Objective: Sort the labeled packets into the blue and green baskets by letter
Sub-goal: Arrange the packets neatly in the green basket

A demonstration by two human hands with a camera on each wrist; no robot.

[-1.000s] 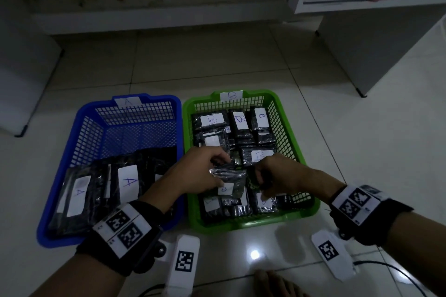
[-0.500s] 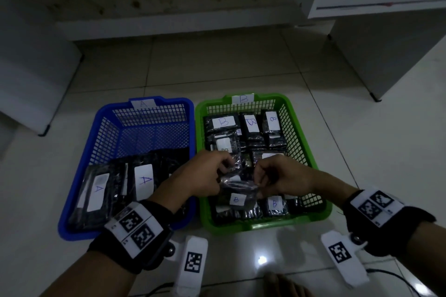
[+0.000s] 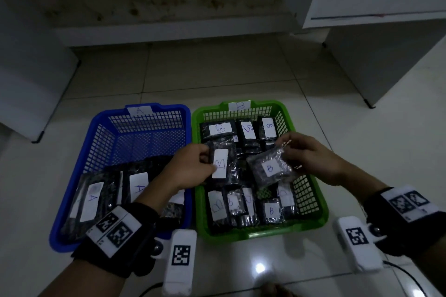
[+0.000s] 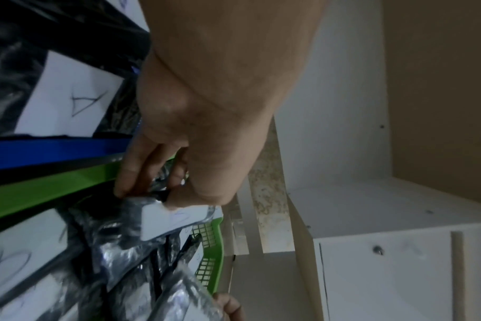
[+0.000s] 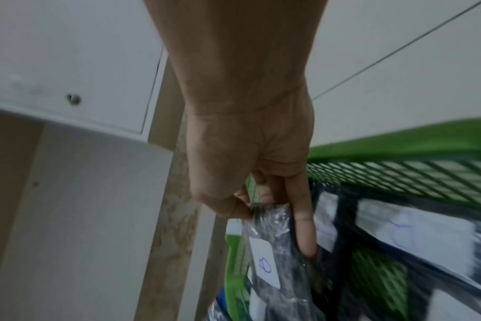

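Observation:
Two mesh baskets stand side by side on the floor: a blue basket (image 3: 72, 188) tagged A with several A packets, and a green basket (image 3: 311, 202) tagged B holding several B packets. Over the green basket my left hand (image 3: 193, 169) pinches a dark packet with a white B label (image 3: 223, 164), also seen in the left wrist view as the packet (image 4: 162, 221) under my left hand (image 4: 157, 186). My right hand (image 3: 306, 157) pinches the corner of another B packet (image 3: 269, 167). In the right wrist view my right hand (image 5: 261, 206) holds that shiny packet (image 5: 267, 265) by its top edge.
White cabinet legs (image 3: 376, 60) stand at the back right and a white panel (image 3: 29, 94) at the left. A low step (image 3: 169, 34) runs along the wall behind the baskets. Tiled floor (image 3: 386, 164) lies right of the green basket.
Both hands have risen and drawn apart over the green basket. What they held together a moment ago is now two separate B packets, one in each hand.

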